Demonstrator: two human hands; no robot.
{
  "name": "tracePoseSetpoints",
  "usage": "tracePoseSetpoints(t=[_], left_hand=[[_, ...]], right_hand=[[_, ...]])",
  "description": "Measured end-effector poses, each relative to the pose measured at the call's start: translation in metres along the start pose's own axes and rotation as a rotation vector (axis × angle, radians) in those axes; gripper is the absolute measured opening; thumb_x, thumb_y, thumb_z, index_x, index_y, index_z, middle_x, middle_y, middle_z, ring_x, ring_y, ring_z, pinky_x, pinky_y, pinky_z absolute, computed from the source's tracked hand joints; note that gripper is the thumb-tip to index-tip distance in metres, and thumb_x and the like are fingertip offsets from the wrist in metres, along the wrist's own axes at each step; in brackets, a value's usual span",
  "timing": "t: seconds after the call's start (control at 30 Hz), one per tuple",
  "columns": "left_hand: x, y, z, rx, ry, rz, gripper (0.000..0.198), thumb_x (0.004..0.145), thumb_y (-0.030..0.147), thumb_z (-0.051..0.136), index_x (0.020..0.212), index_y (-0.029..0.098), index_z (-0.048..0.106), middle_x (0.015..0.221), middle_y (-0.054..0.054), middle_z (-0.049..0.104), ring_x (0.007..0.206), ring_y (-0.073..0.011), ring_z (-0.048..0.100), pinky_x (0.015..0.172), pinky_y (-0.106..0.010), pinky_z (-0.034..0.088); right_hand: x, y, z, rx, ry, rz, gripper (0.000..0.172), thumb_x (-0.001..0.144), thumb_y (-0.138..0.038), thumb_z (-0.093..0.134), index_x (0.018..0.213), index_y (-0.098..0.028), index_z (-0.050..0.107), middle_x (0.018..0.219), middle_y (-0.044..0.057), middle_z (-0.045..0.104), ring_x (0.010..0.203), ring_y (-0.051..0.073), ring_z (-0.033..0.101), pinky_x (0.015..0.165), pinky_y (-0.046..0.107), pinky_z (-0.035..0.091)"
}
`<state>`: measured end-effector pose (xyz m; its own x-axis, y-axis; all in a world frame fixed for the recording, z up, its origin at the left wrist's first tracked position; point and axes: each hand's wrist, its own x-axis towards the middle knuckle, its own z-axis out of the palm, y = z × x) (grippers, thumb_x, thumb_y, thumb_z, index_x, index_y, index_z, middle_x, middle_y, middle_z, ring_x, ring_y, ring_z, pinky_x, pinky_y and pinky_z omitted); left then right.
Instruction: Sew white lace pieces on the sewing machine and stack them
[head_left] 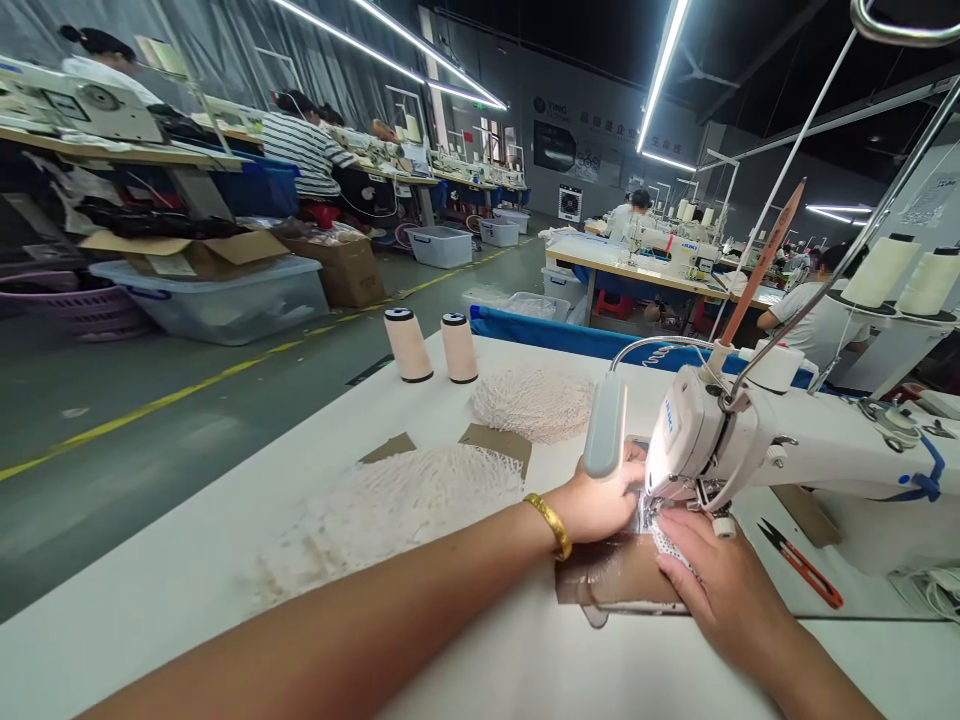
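Observation:
My left hand (600, 500), a gold bangle on its wrist, reaches behind the grey lamp head to the left of the sewing machine's (679, 430) needle area. Its thumb and a finger show apart; the rest are hidden. My right hand (709, 570) lies on the near side of the needle, fingers stretched out over a white dotted strip (670, 545), thumb apart from them. Under the strip is a glossy brown sheet (600, 575), its front edge on the white table (480, 660). The lamp (606, 425) hides part of the work.
White netted trim (405, 510) lies left of my arm, with another netted pile (536, 400) behind it. Two thread cones (409, 345) stand at the far edge. Orange thread snips (802, 565) lie right of my hand. Co-workers sit at other machines beyond.

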<state>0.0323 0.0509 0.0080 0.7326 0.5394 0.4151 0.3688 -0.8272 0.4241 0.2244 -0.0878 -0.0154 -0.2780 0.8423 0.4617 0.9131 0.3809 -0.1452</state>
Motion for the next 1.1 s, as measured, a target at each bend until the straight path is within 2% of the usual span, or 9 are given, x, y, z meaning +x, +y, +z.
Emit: tracePoseSetpoints(t=[0.13,0.23,0.3,0.37,0.47,0.53,0.73,0.93,1.1], left_hand=[[-0.02,0.013,-0.013,0.182,-0.014,0.008,0.008,0.087,0.015,0.061,0.084,0.016,0.068,0.121,-0.014,0.063,0.112,-0.0317,0.054,0.097,-0.05,0.05],[-0.041,0.033,-0.024,0.313,-0.057,0.07,0.023,0.089,0.014,0.06,0.067,0.017,0.057,0.099,-0.011,0.063,0.099,-0.0292,0.056,0.085,-0.043,0.049],[-0.049,0.044,-0.028,0.278,-0.071,0.106,0.027,0.087,0.018,0.065,0.062,0.017,0.054,0.091,-0.008,0.063,0.092,-0.027,0.056,0.081,-0.042,0.045],[-0.052,0.05,-0.029,0.214,-0.063,0.158,0.025,0.088,0.018,0.065,0.065,0.018,0.055,0.086,-0.005,0.063,0.086,-0.0238,0.056,0.08,-0.041,0.042],[-0.052,0.047,-0.025,0.143,-0.049,0.227,0.023,0.096,0.013,0.055,0.075,0.019,0.058,0.083,-0.002,0.064,0.074,-0.0181,0.053,0.077,-0.038,0.041],[-0.052,0.041,-0.022,0.138,-0.045,0.235,0.025,0.099,0.011,0.05,0.077,0.019,0.059,0.082,-0.002,0.063,0.07,-0.0172,0.05,0.073,-0.036,0.041],[-0.056,0.037,-0.012,0.14,-0.034,0.275,0.022,0.1,0.012,0.054,0.081,0.019,0.062,0.09,-0.004,0.068,0.082,-0.0203,0.057,0.08,-0.038,0.045],[-0.053,0.036,-0.014,0.129,-0.038,0.279,0.022,0.096,0.008,0.053,0.077,0.019,0.058,0.085,-0.003,0.068,0.076,-0.0185,0.055,0.078,-0.036,0.044],[-0.053,0.033,-0.015,0.13,-0.066,0.262,0.019,0.097,0.011,0.055,0.089,0.021,0.069,0.089,-0.003,0.069,0.083,-0.0209,0.059,0.082,-0.039,0.042]], right_hand=[[0.0,-0.003,-0.004,0.023,0.026,-0.033,0.031,0.106,-0.023,0.046,0.129,-0.022,0.066,0.128,0.012,0.074,0.111,0.031,0.068,0.088,0.045,0.058],[0.001,-0.009,-0.004,0.067,0.029,-0.043,0.028,0.106,-0.019,0.045,0.125,-0.024,0.065,0.118,0.011,0.075,0.107,0.03,0.068,0.086,0.042,0.056],[0.002,-0.012,-0.004,0.101,0.01,-0.052,0.028,0.106,-0.018,0.045,0.126,-0.024,0.064,0.11,0.01,0.074,0.102,0.028,0.067,0.08,0.038,0.054],[0.004,-0.014,-0.004,0.12,-0.028,-0.058,0.027,0.105,-0.017,0.045,0.123,-0.024,0.064,0.103,0.009,0.072,0.094,0.026,0.065,0.072,0.035,0.051],[0.005,-0.015,-0.006,0.112,-0.098,-0.053,0.024,0.105,-0.016,0.043,0.11,-0.024,0.065,0.097,0.007,0.068,0.084,0.024,0.061,0.064,0.032,0.046],[0.005,-0.014,-0.008,0.11,-0.119,-0.051,0.024,0.105,-0.015,0.043,0.106,-0.024,0.065,0.095,0.007,0.066,0.081,0.023,0.06,0.064,0.032,0.044],[0.001,-0.012,-0.009,0.127,-0.072,-0.051,0.027,0.106,-0.014,0.042,0.115,-0.024,0.064,0.1,0.007,0.067,0.079,0.022,0.059,0.064,0.032,0.042],[-0.001,-0.011,-0.008,0.115,-0.066,-0.059,0.026,0.105,-0.013,0.042,0.113,-0.023,0.064,0.098,0.007,0.067,0.079,0.022,0.059,0.065,0.032,0.042],[0.0,-0.012,-0.007,0.074,-0.035,-0.071,0.026,0.103,-0.011,0.044,0.113,-0.023,0.064,0.099,0.007,0.067,0.077,0.022,0.059,0.065,0.032,0.041]])
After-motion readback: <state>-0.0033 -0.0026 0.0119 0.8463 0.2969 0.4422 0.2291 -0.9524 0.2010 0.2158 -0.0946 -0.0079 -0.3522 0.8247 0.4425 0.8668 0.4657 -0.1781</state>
